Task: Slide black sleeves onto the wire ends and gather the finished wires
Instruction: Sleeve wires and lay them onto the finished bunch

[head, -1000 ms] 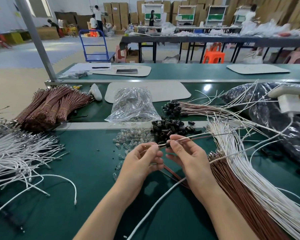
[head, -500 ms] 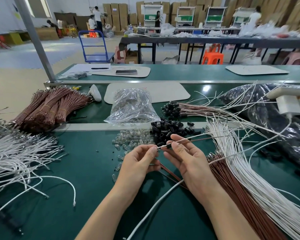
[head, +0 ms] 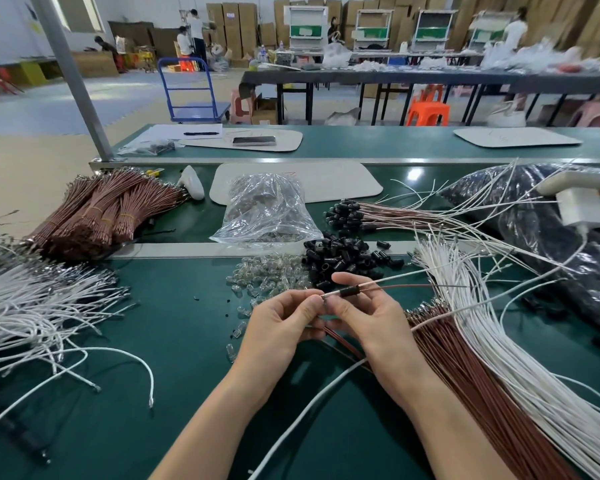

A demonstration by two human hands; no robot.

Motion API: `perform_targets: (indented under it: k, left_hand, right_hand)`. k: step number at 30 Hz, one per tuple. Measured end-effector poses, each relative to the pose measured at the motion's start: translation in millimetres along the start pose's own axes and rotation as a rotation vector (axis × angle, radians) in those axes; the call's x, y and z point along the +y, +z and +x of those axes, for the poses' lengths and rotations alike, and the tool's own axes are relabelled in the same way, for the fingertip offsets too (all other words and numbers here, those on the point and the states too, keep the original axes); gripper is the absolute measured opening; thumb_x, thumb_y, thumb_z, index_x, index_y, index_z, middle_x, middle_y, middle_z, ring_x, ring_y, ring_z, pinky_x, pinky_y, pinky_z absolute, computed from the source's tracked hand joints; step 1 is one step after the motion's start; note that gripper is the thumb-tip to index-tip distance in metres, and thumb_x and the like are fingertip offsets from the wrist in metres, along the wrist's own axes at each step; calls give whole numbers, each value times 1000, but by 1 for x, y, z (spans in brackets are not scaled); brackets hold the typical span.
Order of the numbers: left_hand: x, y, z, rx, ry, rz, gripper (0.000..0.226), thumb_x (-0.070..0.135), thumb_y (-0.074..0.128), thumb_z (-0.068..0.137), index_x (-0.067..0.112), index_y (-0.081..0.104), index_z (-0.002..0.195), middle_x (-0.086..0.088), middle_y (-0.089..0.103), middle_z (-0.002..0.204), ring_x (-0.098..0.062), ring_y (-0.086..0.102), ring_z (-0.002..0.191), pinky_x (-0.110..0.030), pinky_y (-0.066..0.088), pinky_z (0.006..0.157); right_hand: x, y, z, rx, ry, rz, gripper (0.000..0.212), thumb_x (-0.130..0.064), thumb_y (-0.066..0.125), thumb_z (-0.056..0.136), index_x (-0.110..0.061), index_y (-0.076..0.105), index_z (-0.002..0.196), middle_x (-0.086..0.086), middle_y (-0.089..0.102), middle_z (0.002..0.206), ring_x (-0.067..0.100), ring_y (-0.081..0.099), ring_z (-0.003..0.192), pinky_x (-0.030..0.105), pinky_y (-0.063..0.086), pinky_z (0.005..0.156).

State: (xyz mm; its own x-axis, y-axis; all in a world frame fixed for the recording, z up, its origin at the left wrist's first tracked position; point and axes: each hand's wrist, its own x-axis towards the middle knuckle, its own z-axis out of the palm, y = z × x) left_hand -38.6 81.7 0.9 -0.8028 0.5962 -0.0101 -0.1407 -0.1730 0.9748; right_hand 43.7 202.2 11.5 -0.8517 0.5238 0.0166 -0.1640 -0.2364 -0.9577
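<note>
- The ends of the held wires vanish between the pinching thumb and fingertips of the left hand (head: 281, 323), just left of the frame's centre. What tips they carry cannot be made out.
- The right hand (head: 371, 320), at centre, closes thumb and forefinger on the wires at the black sleeve (head: 349, 292). Whether its pads touch sleeve or wire is unclear, and its other fingers are loosely curled.
- At the right edge, a dark bag (head: 551, 244) and a white object (head: 586, 202) are cut off. The bag's contents are unreadable.
- One sleeve sits threaded over two held wires, a white wire (head: 395, 279) and a brown wire (head: 406, 286), both running right.
- The loose sleeves (head: 343, 258) above the hands are too many to count, as are the clear bulbs (head: 271, 275) beside them.
- The finished wires (head: 347, 213), upper centre, overlap too densely to count.
- At least three banded brown bundles (head: 97, 213) lie upper left, their edges merging.
</note>
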Motion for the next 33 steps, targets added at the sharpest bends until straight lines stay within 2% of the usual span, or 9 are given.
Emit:
perform_targets:
  k: [4, 9, 15, 24, 30, 33]
  left_hand:
    - [1, -1, -1, -26, -9, -31, 16, 16, 63, 95, 14, 79, 97, -9, 75, 88, -17, 69, 73, -24, 58, 67]
    - [2, -2, 0, -51, -21, -61, 20, 30, 70, 82, 20, 80, 96, -7, 74, 87, -15, 68, 74, -24, 57, 68]
    - [2, -5, 0, -62, -31, -56, 21, 34, 73, 81, 19, 79, 94, -5, 73, 85, -14, 69, 73, -26, 57, 69]
    - [2, -6, 1, -101, -52, -35, 27, 30, 71, 82, 10, 76, 100, -4, 73, 85, -13, 68, 75, -24, 57, 68]
    - [-2, -6, 4, -68, -47, 11, 13, 13, 63, 97, 5, 74, 99, -4, 71, 80, -13, 66, 70, -24, 58, 65]
    - [-2, -7, 5, -45, -57, 3, 14, 13, 62, 98, 6, 73, 100, -3, 72, 78, -12, 67, 69, -24, 58, 66]
  right_hand:
    - [-2, -1, 0, 27, 2, -20, 27, -8, 70, 92, -34, 75, 100, 13, 76, 103, 19, 73, 90, 22, 56, 67]
    - [-1, -3, 0, 32, -10, -61, 23, -11, 71, 92, -32, 75, 102, 1, 77, 95, 9, 71, 84, 21, 55, 65]
    - [-2, -6, 0, 9, -28, -128, 23, -13, 71, 93, -28, 72, 110, 1, 76, 93, 8, 70, 80, 19, 55, 65]
    - [0, -7, 1, -31, -33, -170, 30, -13, 72, 92, -33, 71, 114, -4, 74, 84, 5, 66, 73, 20, 56, 65]
    - [0, -6, 2, -23, -40, -180, 36, -12, 73, 91, -31, 67, 121, 1, 75, 85, 8, 70, 77, 22, 56, 66]
    - [0, -5, 3, -15, -14, -143, 41, -24, 76, 85, -27, 64, 124, 7, 75, 88, 12, 71, 79, 23, 58, 67]
